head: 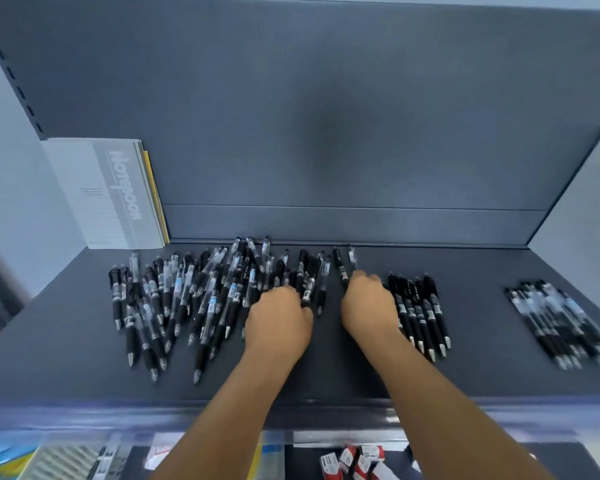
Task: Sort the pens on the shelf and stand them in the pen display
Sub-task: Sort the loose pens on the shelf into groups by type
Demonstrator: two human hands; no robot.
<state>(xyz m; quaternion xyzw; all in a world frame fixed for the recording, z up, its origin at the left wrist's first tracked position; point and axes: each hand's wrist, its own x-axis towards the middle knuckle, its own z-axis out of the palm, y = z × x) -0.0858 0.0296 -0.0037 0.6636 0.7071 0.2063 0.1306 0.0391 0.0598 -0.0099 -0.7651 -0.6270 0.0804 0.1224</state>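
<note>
Dark grey metal shelving fills the view, its flat shelf (465,341) backed by a plain grey panel, with a pale grey notebook (118,192) leaning in the back left corner. No pen display can be seen from here. On the left half of the shelf lies a loose heap of mixed black and clear-barrelled click pens (187,299). Right of centre is a tidy row of solid black pens (420,313), and far right, blurred, a second sorted row of clear-and-black pens (561,327).

Sorting looks to be under way, with the heap still large. To do it well, take one kind at a time from the heap's near edge, lay each pen parallel with its own row, tips the same way, and keep the two rows well apart so they do not mix.

The left hand (278,320) rests at the right edge of the heap, fingers curled down among the pens; whether they pinch one I cannot tell. The right hand (368,306) has its fingers closed round a black pen (340,268) that sticks out toward the back panel, just beside the row of black pens.
</note>
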